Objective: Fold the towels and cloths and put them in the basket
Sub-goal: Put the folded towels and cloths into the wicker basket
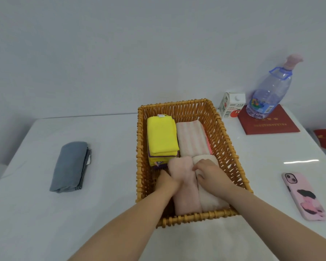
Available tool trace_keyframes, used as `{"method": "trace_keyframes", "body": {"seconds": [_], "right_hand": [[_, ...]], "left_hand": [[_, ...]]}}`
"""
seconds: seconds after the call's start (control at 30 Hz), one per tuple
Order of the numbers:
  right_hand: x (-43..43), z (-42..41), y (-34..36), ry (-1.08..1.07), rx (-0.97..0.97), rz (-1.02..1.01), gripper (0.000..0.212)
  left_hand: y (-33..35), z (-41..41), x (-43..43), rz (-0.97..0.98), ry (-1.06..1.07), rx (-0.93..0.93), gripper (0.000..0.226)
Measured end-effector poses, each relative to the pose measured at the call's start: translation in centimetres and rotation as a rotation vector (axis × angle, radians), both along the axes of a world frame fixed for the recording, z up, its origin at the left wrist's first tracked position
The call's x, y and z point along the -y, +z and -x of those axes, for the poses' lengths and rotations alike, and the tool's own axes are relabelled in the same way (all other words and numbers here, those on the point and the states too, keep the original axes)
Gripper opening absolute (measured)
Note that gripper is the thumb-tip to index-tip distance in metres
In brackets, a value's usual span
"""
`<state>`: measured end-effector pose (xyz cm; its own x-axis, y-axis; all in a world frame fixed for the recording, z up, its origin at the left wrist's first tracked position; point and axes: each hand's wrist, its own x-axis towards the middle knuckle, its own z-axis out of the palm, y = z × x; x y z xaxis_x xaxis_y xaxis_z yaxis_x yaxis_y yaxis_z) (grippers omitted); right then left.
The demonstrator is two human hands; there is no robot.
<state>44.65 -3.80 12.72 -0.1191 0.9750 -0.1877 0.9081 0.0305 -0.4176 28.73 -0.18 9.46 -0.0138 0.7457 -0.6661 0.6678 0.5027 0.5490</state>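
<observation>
At 1 o'clock from the basket [139, 147]: white carton [231, 106] with a red apple graphic. "100" is legible on it, the rest of the print is too small. Clear water bottle [269, 93] just right of the carton has a blue carry handle, a pink top and a colourful label I can't read. It stands on a red booklet [271, 126] with gold lettering, also unreadable. The small white tag [160, 115] on the yellow cloth is unreadable too.

Basket: rectangular woven wicker, honey brown, on a white table [36, 213], long axis running 12 to 6.

Contents:
- 11 o'clock corner: yellow cloth [161, 137], folded flat on top of a stack, with a purple cloth [158, 162] edge showing under it
- 1 o'clock corner: striped towel [191, 140], pale pink and white, folded, just beside the yellow stack
- 6 o'clock end: pink towel [186, 196] and cream towel [212, 198], both folded into long bundles, side by side and touching, pink on the left

Outside the basket, at 9 o'clock and well apart from it: grey-blue towel [70, 166], folded, lying on the table.

Hands, both inside the basket:
- left hand [167, 180]: on the left flank of the pink towel, curled around it and gripping; fingertips hidden
- right hand [210, 173]: over the far end of the cream towel, fingers bent, tips at the seam against the pink towel's right edge. Can't tell whether it grips or only presses.

At 3 o'clock, well apart from the basket: phone [303, 196] face down in a pink case with black blotches.
</observation>
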Motion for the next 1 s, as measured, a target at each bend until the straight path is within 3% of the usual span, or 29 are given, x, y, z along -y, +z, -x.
{"method": "trace_keyframes", "body": {"seconds": [0.1, 0.23, 0.37, 0.53, 0.63, 0.73, 0.9, 1.0], "right_hand": [[0.0, 1.7, 0.7, 0.206, 0.067, 0.147, 0.029], [0.6, 4.3, 1.8, 0.397, 0.103, 0.375, 0.045], [0.3, 6.2, 1.5, 0.528, 0.317, 0.601, 0.060], [-0.2, 6.9, 0.9, 0.569, 0.380, 0.695, 0.030], [-0.6, 6.7, 0.6, 0.542, 0.393, 0.735, 0.032], [-0.8, 6.6, -0.2, 0.470, 0.343, 0.793, 0.032], [0.2, 5.3, 1.0, 0.365, 0.072, 0.650, 0.037], [-0.1, 2.7, 1.7, 0.273, 0.113, 0.346, 0.033]], "left_hand": [[-0.5, 0.9, -0.7, -0.130, 0.069, 0.048, 0.025], [-0.9, 0.1, -2.1, 0.012, 0.336, 0.335, 0.032], [-1.3, -0.6, -2.9, 0.113, 0.452, 0.443, 0.035], [-1.5, -0.6, -3.6, 0.132, 0.463, 0.456, 0.041], [-1.6, -1.1, -3.6, 0.095, 0.434, 0.516, 0.038], [-2.0, -1.2, -3.5, 0.001, 0.361, 0.410, 0.033], [-1.3, -0.8, -2.8, -0.134, 0.286, 0.197, 0.026], [0.2, 0.1, -1.7, -0.308, 0.125, 0.058, 0.024]]}}
